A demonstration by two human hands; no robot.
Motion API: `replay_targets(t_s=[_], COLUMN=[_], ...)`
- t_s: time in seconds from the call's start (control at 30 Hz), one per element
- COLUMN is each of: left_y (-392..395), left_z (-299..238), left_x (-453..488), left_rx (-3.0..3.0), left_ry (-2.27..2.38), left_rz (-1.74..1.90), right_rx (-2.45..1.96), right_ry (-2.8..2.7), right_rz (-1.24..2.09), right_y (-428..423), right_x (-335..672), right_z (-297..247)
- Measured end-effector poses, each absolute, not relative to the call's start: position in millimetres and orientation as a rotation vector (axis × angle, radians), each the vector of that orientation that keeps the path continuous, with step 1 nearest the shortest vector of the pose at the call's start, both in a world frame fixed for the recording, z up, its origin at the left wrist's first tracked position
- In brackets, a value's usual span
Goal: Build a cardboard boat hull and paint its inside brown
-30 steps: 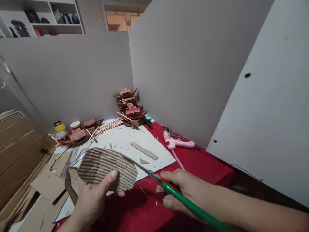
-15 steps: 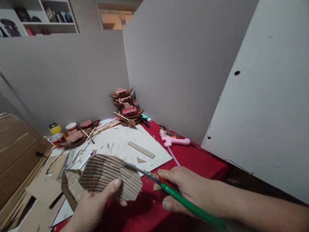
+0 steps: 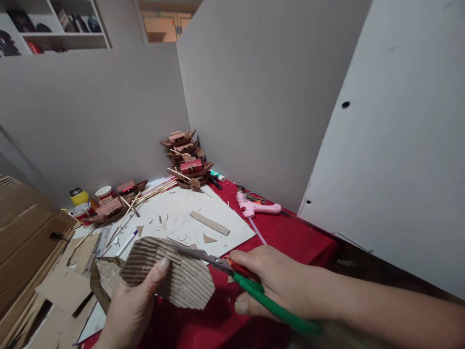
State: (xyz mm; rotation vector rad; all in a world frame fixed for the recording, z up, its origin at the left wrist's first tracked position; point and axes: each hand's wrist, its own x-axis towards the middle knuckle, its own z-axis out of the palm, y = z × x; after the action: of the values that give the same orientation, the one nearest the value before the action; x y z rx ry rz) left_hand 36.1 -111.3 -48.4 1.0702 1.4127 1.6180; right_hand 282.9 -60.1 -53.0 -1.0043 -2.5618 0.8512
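My left hand (image 3: 140, 295) grips a piece of corrugated cardboard (image 3: 181, 281), thumb on its ridged face and the other fingers hidden behind it. The piece has a rounded, many-sided outline. My right hand (image 3: 269, 276) is closed round the green and orange handles of a pair of scissors (image 3: 269, 303). Their blades lie along the upper edge of the cardboard, with the tips near its top. Behind my left hand is another rough cardboard part (image 3: 105, 278), partly hidden.
A pink glue gun (image 3: 256, 207) lies on the red cloth (image 3: 308, 237). Model boats (image 3: 191, 167) are stacked in the back corner. A white board (image 3: 174, 208) bears a cardboard strip (image 3: 209, 223) and a pen (image 3: 127, 243). Paint cups (image 3: 82, 212) and a cardboard box (image 3: 32, 242) stand left.
The scissors have moved slightly left along the cardboard's upper edge. The cardboard has turned a little, and my left thumb sits farther left. The whole view has shifted slightly.
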Motion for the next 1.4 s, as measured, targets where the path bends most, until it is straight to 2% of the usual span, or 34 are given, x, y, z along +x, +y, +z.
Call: replay_targets(t_s=[0.17,0.33,0.43,0.63,0.87,1.13,1.3,1.4], left_y=[-112.8,-114.5,-117.4,-121.6,-122.7,-121.0,-115.9,-115.6], left_z=[-53.4,-53.9,-54.5,-56.3,-61.7,-56.5,-51.6,-51.2], left_x=[38.7,42.1,46.5,51.9,51.0,47.9,43.4,42.2], left_rx=[1.020,0.926,0.907,0.936,1.012,0.970,1.084,1.265], left_ry=[1.414,1.298,1.250,1.313,1.370,1.404,1.462,1.506], left_rz=[1.640,1.604,1.561,1.496,1.404,1.535,1.588,1.531], right_rx=[-0.992,-1.066,-1.028,-1.002,-1.018,-0.797,-0.713,-0.712], right_ry=[-2.597,-2.528,-2.523,-2.582,-2.474,-2.071,-1.743,-1.651], right_rz=[0.786,0.936,0.893,0.766,0.844,1.263,1.778,1.792], right_y=[-59.8,-56.8,-56.4,-58.8,-59.8,-56.1,-68.6,-73.8], right_x=[282.2,287.8,287.3,281.2,280.1,278.1,261.0,245.3], right_z=[-51.0,-62.1,-60.6,-51.4,-61.4,-68.0,-54.5,-52.8])
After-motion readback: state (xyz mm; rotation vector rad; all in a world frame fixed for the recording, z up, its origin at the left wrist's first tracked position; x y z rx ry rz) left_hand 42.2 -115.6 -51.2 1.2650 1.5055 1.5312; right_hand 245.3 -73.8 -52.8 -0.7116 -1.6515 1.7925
